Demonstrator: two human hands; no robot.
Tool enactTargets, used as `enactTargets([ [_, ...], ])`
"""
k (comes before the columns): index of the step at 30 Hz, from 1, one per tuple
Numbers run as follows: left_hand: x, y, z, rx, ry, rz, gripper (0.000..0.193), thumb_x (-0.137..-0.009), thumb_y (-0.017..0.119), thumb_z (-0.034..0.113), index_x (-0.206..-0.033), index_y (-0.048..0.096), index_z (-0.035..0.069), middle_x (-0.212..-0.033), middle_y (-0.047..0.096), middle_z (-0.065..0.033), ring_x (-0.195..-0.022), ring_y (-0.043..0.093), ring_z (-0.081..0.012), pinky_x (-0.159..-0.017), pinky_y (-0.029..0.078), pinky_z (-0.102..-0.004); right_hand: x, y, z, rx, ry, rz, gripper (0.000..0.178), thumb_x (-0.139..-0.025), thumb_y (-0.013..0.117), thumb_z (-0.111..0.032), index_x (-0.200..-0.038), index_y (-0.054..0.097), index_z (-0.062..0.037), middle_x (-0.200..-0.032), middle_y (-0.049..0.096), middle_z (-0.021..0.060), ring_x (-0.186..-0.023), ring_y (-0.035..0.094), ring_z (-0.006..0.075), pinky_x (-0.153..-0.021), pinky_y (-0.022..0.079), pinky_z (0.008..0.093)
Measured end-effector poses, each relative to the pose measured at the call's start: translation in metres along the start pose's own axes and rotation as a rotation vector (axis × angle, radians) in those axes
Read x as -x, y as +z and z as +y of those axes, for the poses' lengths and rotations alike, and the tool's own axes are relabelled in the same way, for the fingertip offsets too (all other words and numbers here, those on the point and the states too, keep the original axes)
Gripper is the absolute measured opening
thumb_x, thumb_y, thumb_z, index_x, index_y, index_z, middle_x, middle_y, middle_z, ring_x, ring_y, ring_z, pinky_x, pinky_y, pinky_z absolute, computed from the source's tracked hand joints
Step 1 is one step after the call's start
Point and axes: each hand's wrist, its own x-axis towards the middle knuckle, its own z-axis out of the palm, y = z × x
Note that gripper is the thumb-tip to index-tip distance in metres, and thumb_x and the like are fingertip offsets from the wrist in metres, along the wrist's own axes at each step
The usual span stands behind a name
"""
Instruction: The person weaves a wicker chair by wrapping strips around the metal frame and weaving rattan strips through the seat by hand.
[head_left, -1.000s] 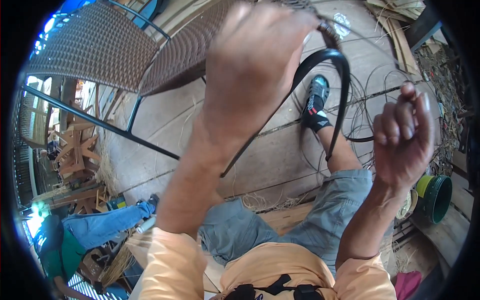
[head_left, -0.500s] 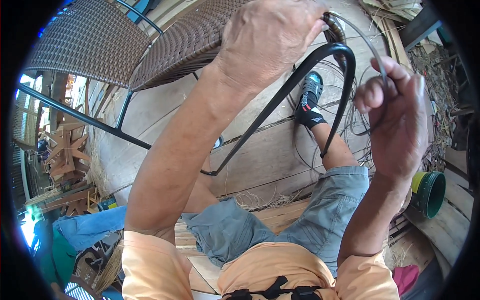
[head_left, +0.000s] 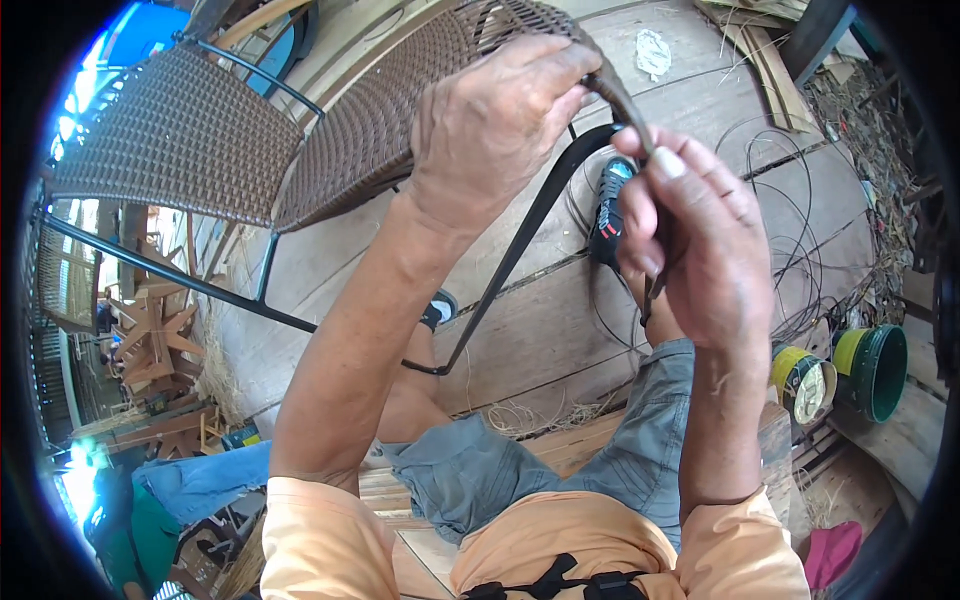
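Observation:
A chair with a brown woven seat (head_left: 385,95) and a black metal frame (head_left: 535,215) lies tilted before me. My left hand (head_left: 505,115) is closed at the rim of the weave, fingers pinched where a strand comes off it. From there a flat, dark brown weaving strand (head_left: 622,98) runs to my right hand (head_left: 705,225), which pinches it between thumb and fingers. Below the right hand, the strand's continuation is partly hidden. Thin dark loops of strand (head_left: 810,245) lie on the floor at the right.
Two buckets stand at the right, a dark green one (head_left: 888,372) and a yellow-banded one (head_left: 806,388). Crumpled white material (head_left: 653,54) rests on the floorboards (head_left: 510,320). Star-shaped wooden pieces (head_left: 150,335) are stacked at the left. One leg of the chair frame reaches between my legs.
My right hand has moved left, nearer the chair's rim, and now pinches the strand. My left hand has shifted slightly left and down. The view has turned, showing more of the right side.

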Motion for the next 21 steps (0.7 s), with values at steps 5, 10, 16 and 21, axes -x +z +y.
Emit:
enactTargets([
  [5,-0.002,-0.003,0.006,0.002,-0.033,-0.015,0.029,-0.069,0.068,0.004,-0.096,0.059,0.008,-0.094,0.062,-0.0091,-0.082,0.062,-0.0253,-0.067,0.052,-0.0323,0.015,0.011,0.016,0.320,-0.074,-0.065,0.016,-0.089,0.052,-0.010,-0.102,0.055,-0.0025,-0.067,0.053,0.0034,-0.057,0.048,0.0084,-0.052,0.041,0.0226],
  [10,-0.003,-0.010,0.014,0.064,-0.129,-0.085,0.028,-0.070,0.063,0.001,-0.097,0.058,0.007,-0.094,0.061,-0.0099,-0.081,0.062,-0.0264,-0.067,0.050,-0.0330,0.014,0.002,0.006,0.630,-0.363,0.145,0.013,-0.082,0.056,-0.006,-0.094,0.054,-0.0014,-0.074,0.055,0.0124,-0.063,0.056,0.0232,-0.061,0.046,0.0308],
  [16,-0.008,-0.010,0.022,0.127,-0.204,-0.098,0.028,-0.071,0.061,0.000,-0.098,0.057,0.007,-0.095,0.061,-0.0092,-0.081,0.062,-0.0254,-0.067,0.050,-0.0334,-0.023,0.004,-0.008,0.971,-0.409,0.332,0.019,-0.078,0.055,-0.009,-0.094,0.049,0.0005,-0.083,0.057,0.0202,-0.076,0.059,0.0370,-0.067,0.046,0.0439],
  [21,-0.011,-0.021,0.020,0.217,-0.383,-0.264,0.029,-0.074,0.060,-0.001,-0.103,0.056,0.003,-0.097,0.059,-0.0120,-0.088,0.061,-0.0229,-0.076,0.048,-0.0303,-0.038,0.013,-0.001,1.196,-0.349,0.380,0.025,-0.082,0.053,-0.016,-0.100,0.052,0.0013,-0.092,0.058,0.0226,-0.083,0.058,0.0392,-0.073,0.046,0.0446],
])
